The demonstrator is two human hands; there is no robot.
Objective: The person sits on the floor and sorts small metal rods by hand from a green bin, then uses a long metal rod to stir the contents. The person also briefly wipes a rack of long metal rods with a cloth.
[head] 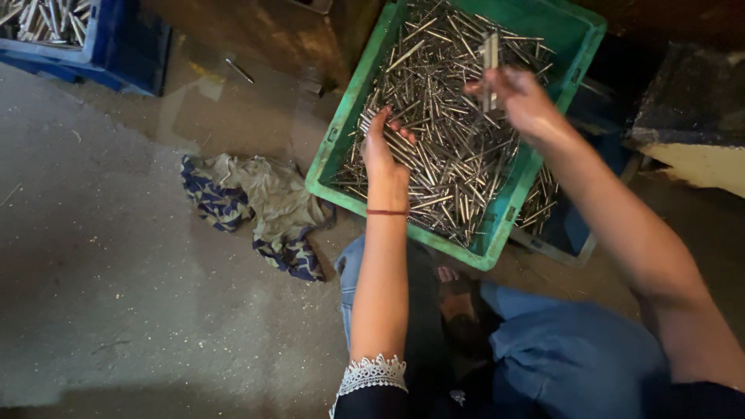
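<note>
Head cam: green plastic crate [578, 35] sits on concrete floor [116, 256], full of thin metal pins [442, 155] piled loose. L hand [382, 147] is down in the pile near crate's left wall, fingers curled, scooping a few pins; can't tell how many it grips. R hand [521, 97] is raised above the pile, fingers closed on a small bundle of pins [489, 66] held upright. Rumpled cloth rag [256, 206] lies on floor just left of crate. Blue crate [116, 46] w/ more pins top left, well apart. Another blue bin [570, 233] w/ pins partly under green crate's right edge.
</note>
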